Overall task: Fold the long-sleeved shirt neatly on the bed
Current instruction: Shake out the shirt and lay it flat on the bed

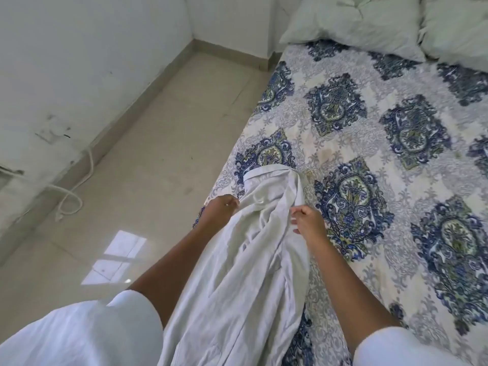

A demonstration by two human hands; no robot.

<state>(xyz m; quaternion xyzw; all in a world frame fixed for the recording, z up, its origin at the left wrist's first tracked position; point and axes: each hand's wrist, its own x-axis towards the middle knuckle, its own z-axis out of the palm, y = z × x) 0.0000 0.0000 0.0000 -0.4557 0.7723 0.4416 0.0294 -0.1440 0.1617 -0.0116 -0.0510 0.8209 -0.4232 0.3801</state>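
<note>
A white long-sleeved shirt [253, 249] lies crumpled in a long bunch along the left edge of the bed [383, 143], its collar end pointing away from me. My left hand [220, 207] grips the shirt's left side near the collar, partly tucked under the cloth. On the right side, my right hand [309, 220] pinches the fabric between thumb and fingers. The shirt's lower part trails toward my body and out of the frame.
The bed carries a blue and white patterned cover, with pale green pillows [356, 19] at its far end. Left of the bed is a beige tiled floor [158, 154], a white wall and a white cable [68, 196] on the floor.
</note>
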